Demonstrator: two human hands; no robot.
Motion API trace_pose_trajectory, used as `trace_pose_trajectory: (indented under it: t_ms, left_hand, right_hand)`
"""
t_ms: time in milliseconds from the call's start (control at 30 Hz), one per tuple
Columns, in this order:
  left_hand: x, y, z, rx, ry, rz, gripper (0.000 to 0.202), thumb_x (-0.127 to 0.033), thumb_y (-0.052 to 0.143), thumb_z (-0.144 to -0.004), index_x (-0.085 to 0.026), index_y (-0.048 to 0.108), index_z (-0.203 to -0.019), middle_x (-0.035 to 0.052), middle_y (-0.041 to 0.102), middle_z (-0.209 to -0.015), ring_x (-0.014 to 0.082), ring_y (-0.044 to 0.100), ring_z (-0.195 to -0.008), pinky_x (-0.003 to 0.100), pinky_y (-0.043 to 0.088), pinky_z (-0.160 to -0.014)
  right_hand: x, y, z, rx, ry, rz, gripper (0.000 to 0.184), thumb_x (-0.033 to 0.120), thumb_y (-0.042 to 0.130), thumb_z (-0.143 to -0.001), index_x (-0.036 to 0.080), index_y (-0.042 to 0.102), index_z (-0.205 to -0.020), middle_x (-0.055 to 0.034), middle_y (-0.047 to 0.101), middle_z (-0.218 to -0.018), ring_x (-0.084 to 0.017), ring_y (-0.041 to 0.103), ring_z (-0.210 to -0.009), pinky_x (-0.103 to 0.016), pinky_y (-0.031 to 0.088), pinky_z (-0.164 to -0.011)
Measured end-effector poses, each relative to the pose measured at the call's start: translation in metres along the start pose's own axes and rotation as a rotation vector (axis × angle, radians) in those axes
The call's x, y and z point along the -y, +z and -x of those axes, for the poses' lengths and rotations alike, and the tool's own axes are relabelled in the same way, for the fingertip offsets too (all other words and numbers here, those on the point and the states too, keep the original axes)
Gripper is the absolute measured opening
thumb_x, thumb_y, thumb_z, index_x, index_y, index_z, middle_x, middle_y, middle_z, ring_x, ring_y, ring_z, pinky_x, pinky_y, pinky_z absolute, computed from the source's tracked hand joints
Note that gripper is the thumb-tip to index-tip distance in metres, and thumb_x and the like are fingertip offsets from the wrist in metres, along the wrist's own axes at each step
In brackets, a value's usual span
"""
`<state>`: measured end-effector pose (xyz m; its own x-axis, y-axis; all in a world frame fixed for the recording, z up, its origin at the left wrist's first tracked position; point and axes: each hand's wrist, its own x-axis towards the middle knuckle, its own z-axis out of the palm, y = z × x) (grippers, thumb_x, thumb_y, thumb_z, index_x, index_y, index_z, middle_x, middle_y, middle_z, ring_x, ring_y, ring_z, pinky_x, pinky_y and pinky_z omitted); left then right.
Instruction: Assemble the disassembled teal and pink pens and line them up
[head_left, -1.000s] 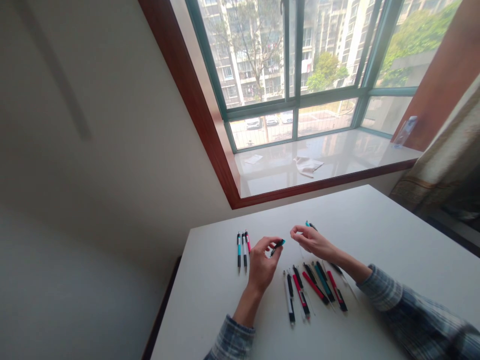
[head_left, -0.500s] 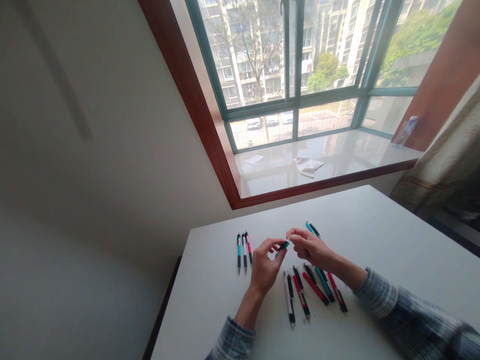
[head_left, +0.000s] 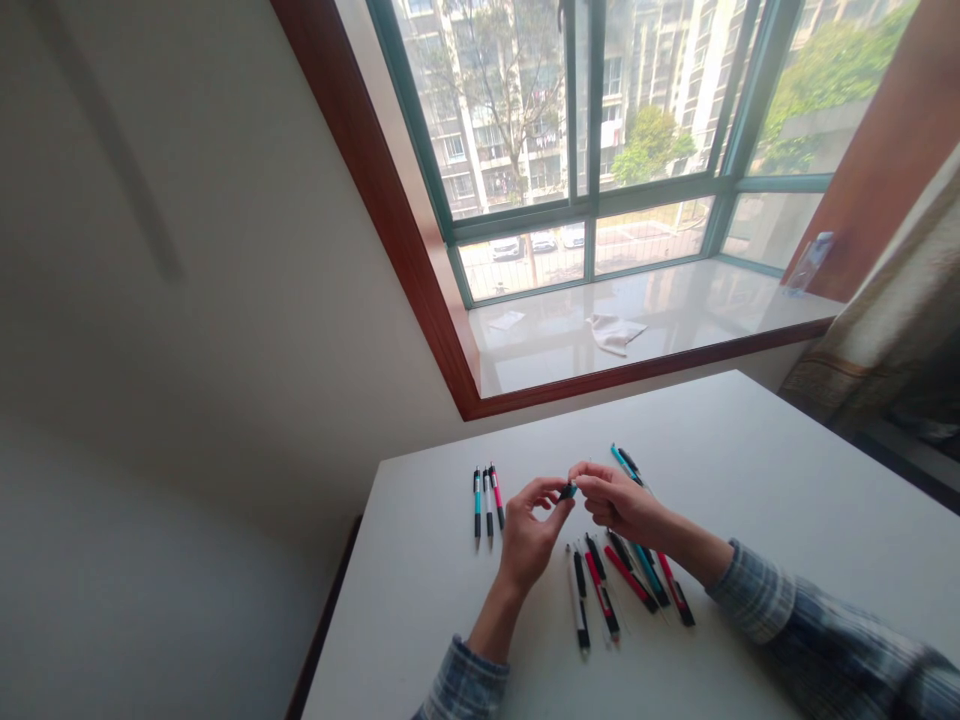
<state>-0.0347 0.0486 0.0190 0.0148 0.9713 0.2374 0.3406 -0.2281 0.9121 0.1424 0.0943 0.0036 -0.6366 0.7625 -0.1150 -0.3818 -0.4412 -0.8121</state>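
My left hand (head_left: 529, 530) pinches a short black-and-teal pen part (head_left: 568, 491) between thumb and fingertips. My right hand (head_left: 615, 497) meets it from the right, fingers closed in a pinch at the teal end; whatever small thing they hold is hidden. Left of my hands stand three whole pens (head_left: 489, 505) side by side, teal, white and pink with black grips. Below my hands lie several pen parts in a loose row, among them a white barrel (head_left: 577, 605), a red barrel (head_left: 630, 578) and a teal barrel (head_left: 649, 573). Another teal barrel (head_left: 622, 460) lies beyond my right hand.
The white table (head_left: 420, 620) reaches to the wall below a window sill (head_left: 540, 350) with a reddish-brown frame. A crumpled white cloth (head_left: 615, 333) and a clear bottle (head_left: 810, 265) are on the sill. A curtain (head_left: 862, 330) hangs at the right.
My right hand has shifted slightly left and down, so its fingertips now meet the teal end of the pen part. My left hand has barely moved.
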Motion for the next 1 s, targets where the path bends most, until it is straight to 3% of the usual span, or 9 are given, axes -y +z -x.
trace_pose_trajectory:
  t_ms: [267,367,467,567,700,833,1000]
  left_hand:
    - [0.004,0.0,-0.002,-0.014,-0.01,0.019,0.017,-0.03,0.071,-0.087,-0.021,0.077,-0.099,0.0049,0.077,-0.094,0.0186,0.067,-0.081,0.032,0.054,-0.076]
    - [0.004,-0.001,-0.002,-0.016,-0.006,0.02,0.017,-0.03,0.071,-0.087,-0.02,0.077,-0.099,0.0052,0.077,-0.094,0.0186,0.066,-0.081,0.033,0.053,-0.077]
    - [0.005,-0.004,-0.002,-0.017,-0.008,0.014,0.018,-0.031,0.07,-0.088,-0.021,0.076,-0.101,0.0056,0.077,-0.096,0.0189,0.066,-0.082,0.034,0.053,-0.079]
    - [0.005,-0.005,-0.002,-0.032,-0.016,-0.002,0.018,-0.032,0.07,-0.089,-0.021,0.076,-0.102,0.0055,0.077,-0.098,0.0191,0.066,-0.083,0.034,0.053,-0.08]
    - [0.005,-0.006,-0.002,-0.05,-0.016,-0.012,0.018,-0.031,0.07,-0.088,-0.021,0.076,-0.101,0.0057,0.077,-0.096,0.0192,0.067,-0.083,0.034,0.053,-0.078]
    - [0.005,-0.006,-0.003,-0.067,-0.013,-0.019,0.019,-0.032,0.071,-0.087,-0.021,0.077,-0.101,0.0061,0.077,-0.096,0.0193,0.067,-0.082,0.034,0.053,-0.077]
    - [0.006,-0.007,-0.004,-0.076,0.004,-0.041,0.018,-0.031,0.071,-0.087,-0.021,0.077,-0.101,0.0059,0.078,-0.095,0.0193,0.068,-0.081,0.033,0.054,-0.076]
  right_hand:
    - [0.003,-0.006,-0.003,-0.046,-0.052,0.257,0.036,0.05,0.075,-0.083,0.021,0.061,-0.097,0.0129,0.022,-0.055,-0.007,0.014,-0.049,-0.022,0.012,-0.045]
    - [0.013,-0.015,-0.003,-0.161,-0.158,0.69,0.036,0.056,0.066,-0.087,0.021,0.066,-0.094,0.0102,0.031,-0.053,-0.009,0.024,-0.048,-0.023,0.019,-0.048]
    - [0.025,-0.028,0.0,-0.434,-0.269,1.271,0.033,0.053,0.063,-0.091,0.022,0.072,-0.088,0.0056,0.045,-0.052,-0.012,0.039,-0.05,-0.026,0.029,-0.056]
    - [0.03,-0.039,0.003,-0.586,-0.165,1.581,0.034,0.053,0.061,-0.093,0.023,0.076,-0.089,-0.003,0.065,-0.065,-0.019,0.059,-0.062,-0.03,0.037,-0.063]
    - [0.023,-0.04,0.004,-0.57,0.0,1.725,0.036,0.057,0.067,-0.089,0.025,0.078,-0.099,-0.0118,0.077,-0.088,-0.029,0.07,-0.083,-0.033,0.043,-0.069]
    - [0.017,-0.035,0.004,-0.527,0.023,1.756,0.029,0.048,0.072,-0.088,0.027,0.077,-0.108,-0.0123,0.077,-0.091,-0.029,0.072,-0.086,-0.033,0.046,-0.071]
    - [0.019,-0.033,0.005,-0.491,0.012,1.742,0.018,0.038,0.068,-0.092,0.026,0.08,-0.099,-0.0118,0.077,-0.09,-0.028,0.072,-0.085,-0.033,0.047,-0.072]
